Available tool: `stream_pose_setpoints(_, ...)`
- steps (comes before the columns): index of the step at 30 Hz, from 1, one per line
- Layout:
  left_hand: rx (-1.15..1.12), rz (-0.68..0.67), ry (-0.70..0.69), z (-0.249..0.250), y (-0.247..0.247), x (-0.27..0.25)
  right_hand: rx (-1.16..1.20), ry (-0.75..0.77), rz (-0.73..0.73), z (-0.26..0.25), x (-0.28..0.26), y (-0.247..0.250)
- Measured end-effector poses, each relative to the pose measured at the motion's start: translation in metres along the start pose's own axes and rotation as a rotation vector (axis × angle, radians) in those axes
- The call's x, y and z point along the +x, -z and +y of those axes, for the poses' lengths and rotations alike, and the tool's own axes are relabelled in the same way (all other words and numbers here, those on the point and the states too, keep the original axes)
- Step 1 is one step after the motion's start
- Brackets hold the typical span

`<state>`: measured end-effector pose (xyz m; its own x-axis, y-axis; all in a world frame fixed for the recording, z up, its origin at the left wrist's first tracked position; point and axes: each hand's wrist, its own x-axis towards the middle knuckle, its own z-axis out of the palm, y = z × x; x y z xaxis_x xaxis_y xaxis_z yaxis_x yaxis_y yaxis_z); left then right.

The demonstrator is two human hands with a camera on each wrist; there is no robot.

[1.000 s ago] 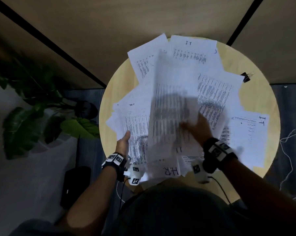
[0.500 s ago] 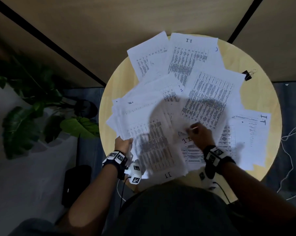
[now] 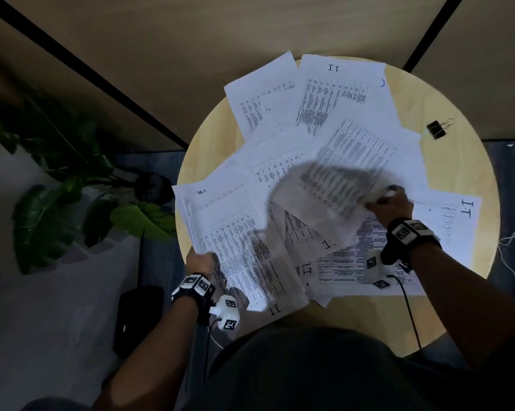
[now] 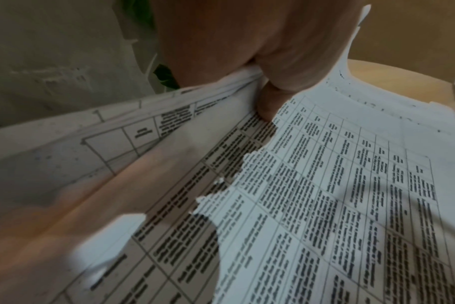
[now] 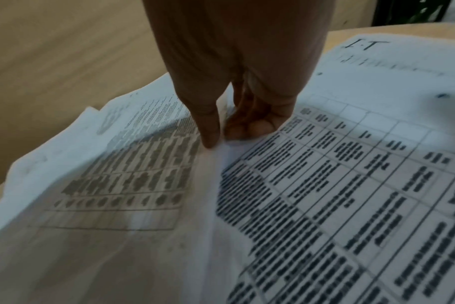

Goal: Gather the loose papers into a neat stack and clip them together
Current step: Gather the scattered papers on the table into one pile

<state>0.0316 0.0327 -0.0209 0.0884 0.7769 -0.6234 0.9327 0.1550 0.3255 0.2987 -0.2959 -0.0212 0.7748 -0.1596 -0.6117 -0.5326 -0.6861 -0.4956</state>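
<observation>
Several printed sheets lie fanned over the round wooden table. My left hand grips the near left edge of a gathered pile of sheets; the left wrist view shows the thumb on top of the pile. My right hand pinches a corner of one sheet and holds it lifted and blurred above the others; thumb and fingers squeeze that sheet in the right wrist view. A black binder clip lies at the table's far right, apart from both hands.
More loose sheets lie at the table's far side and one marked I.T at the right. A potted plant stands on the floor to the left. A white cord lies on the floor to the right.
The sheet carried a second ago has landed on the left pile. My right hand moved back right, took another sheet by its corner and lifted it. The left hand kept its hold.
</observation>
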Motion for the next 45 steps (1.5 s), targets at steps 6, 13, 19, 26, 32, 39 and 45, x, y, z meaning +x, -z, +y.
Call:
stream_pose_setpoints(6, -0.021, -0.029, -0.005, 0.002, -0.004, 0.005, 0.004, 0.036, -0.002, -0.016, -0.005, -0.015)
stream_pose_setpoints(13, -0.007, -0.036, -0.012, -0.004, -0.003, 0.013, -0.02, 0.15, 0.096, -0.04, -0.018, -0.03)
stream_pose_setpoints(19, -0.083, 0.1, -0.047, -0.007, 0.001, 0.012, -0.409, 0.571, 0.32, -0.027, -0.022, -0.022)
stream_pose_setpoints(26, -0.016, 0.164, 0.022, -0.008, 0.004, 0.01, -0.478, 0.646, 0.072, -0.021, -0.024, -0.022)
stream_pose_setpoints(32, 0.037, 0.097, 0.052, -0.012, 0.003, 0.021, -0.284, 0.49, -0.29, -0.04, -0.045, -0.049)
stream_pose_setpoints(39, 0.012, 0.055, 0.063, -0.023, -0.001, 0.037, -0.406, 0.534, -0.083, -0.067, -0.043, -0.066)
stream_pose_setpoints(45, 0.016, 0.04, 0.069, -0.018, 0.004, 0.031, -0.533, 0.432, -0.051, -0.069, -0.021, -0.058)
